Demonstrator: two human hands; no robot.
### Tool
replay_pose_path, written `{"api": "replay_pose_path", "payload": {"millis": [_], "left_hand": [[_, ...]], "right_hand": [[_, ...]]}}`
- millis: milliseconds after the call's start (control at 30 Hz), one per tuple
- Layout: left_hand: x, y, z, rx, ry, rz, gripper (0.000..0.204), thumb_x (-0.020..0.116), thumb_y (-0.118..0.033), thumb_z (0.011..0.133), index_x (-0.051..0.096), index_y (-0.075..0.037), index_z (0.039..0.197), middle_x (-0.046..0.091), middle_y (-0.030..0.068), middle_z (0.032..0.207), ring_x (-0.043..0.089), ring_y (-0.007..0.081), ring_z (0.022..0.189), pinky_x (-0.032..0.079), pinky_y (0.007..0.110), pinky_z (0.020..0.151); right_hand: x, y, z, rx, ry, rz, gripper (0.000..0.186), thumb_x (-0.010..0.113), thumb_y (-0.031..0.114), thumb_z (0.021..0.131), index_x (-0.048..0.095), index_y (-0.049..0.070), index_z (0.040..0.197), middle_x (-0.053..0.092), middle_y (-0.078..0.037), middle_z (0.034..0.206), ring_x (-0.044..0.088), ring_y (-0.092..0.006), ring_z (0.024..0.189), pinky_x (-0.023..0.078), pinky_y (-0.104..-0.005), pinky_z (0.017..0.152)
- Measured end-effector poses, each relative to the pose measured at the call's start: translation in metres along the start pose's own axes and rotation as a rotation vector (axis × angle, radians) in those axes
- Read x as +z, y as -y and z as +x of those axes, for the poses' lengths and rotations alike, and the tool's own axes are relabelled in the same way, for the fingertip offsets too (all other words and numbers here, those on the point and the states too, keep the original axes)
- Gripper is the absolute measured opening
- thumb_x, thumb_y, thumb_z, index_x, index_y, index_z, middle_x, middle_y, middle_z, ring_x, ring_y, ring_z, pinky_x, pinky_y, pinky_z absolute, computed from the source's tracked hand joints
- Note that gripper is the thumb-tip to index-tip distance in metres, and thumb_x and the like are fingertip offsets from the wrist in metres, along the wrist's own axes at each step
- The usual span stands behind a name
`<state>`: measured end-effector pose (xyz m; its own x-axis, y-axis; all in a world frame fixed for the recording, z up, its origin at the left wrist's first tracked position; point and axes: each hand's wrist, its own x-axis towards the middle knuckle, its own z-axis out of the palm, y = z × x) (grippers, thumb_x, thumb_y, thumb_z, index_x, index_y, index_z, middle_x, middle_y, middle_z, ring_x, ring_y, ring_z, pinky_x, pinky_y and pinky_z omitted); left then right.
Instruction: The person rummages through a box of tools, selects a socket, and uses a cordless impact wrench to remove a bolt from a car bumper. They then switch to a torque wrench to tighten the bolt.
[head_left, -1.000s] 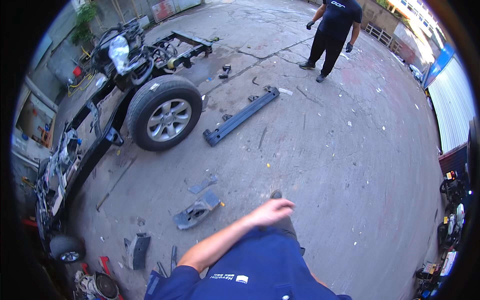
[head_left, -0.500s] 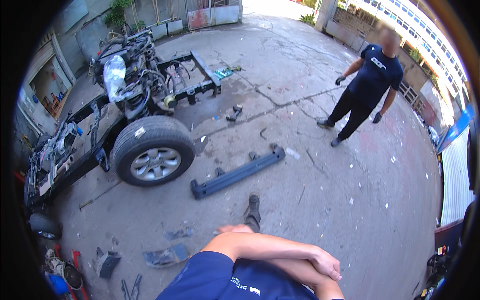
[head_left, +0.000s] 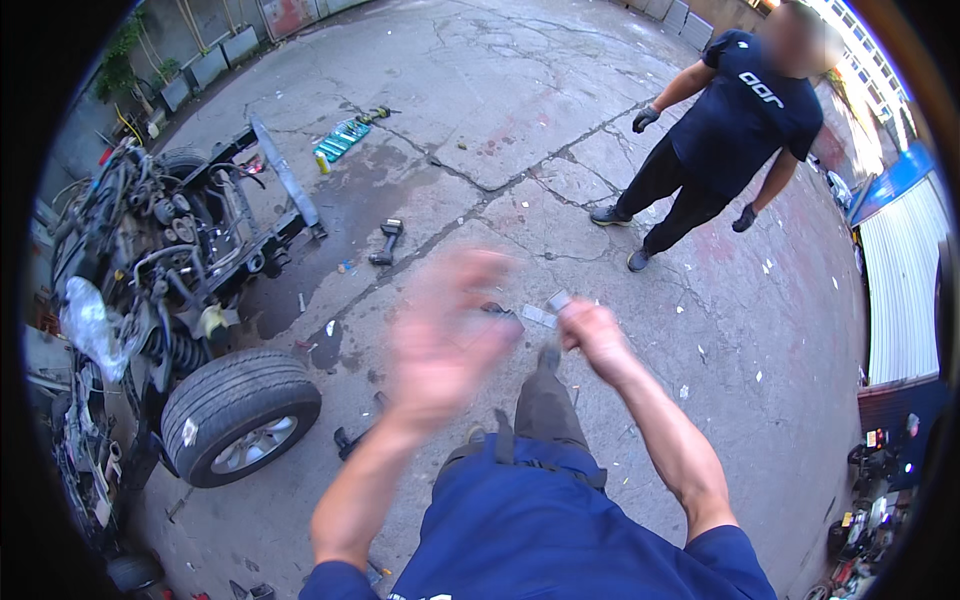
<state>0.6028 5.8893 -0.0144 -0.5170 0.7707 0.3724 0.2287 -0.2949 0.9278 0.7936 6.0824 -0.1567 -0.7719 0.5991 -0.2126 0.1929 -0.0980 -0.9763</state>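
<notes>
My left hand is raised in front of me, smeared by motion, with its thumb and fingers apart and nothing visible in it. To its right my right hand is closed, its fingers curled. A small greyish thing shows at its fingertips; whether the hand grips it I cannot tell. Below my left hand lies a dark bumper bar on the concrete, mostly hidden behind my arm and hand. A pale flat scrap rests on the ground by my right hand.
At the left stands a stripped vehicle chassis with an engine and a wheel. A cordless power tool and a green tool set lie on the ground. A gloved co-worker stands at the upper right.
My arms were crossed and have come apart, both hands now raised ahead. The view has shifted: chassis and wheel sit further left, the co-worker looks larger.
</notes>
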Motion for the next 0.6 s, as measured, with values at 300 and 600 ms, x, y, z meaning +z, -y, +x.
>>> {"api": "replay_pose_path", "payload": {"millis": [300,600], "left_hand": [[-0.118,0.196,0.294,0.149,-0.613,0.292,0.065,0.062,-0.019,0.094,0.032,-0.011,0.152,0.050,0.0197,0.139,0.063,0.0271,0.111,0.062,0.037,0.070],[-0.020,0.533,0.096,-1.215,-0.764,0.339,0.040,0.061,-0.034,0.094,0.067,0.001,0.113,0.073,0.0166,0.092,0.069,0.0315,0.082,0.055,0.044,0.073]], "right_hand": [[-0.242,0.092,0.368,-0.163,-0.290,0.761,0.029,0.042,0.030,0.108,0.054,0.006,0.121,0.040,0.003,0.078,0.037,-0.0091,0.066,0.034,-0.0259,0.063],[-0.164,0.077,0.626,0.108,0.360,0.852,0.036,0.059,0.035,0.101,0.057,0.003,0.118,0.050,-0.001,0.076,0.044,-0.0119,0.064,0.038,-0.0301,0.061]]}}
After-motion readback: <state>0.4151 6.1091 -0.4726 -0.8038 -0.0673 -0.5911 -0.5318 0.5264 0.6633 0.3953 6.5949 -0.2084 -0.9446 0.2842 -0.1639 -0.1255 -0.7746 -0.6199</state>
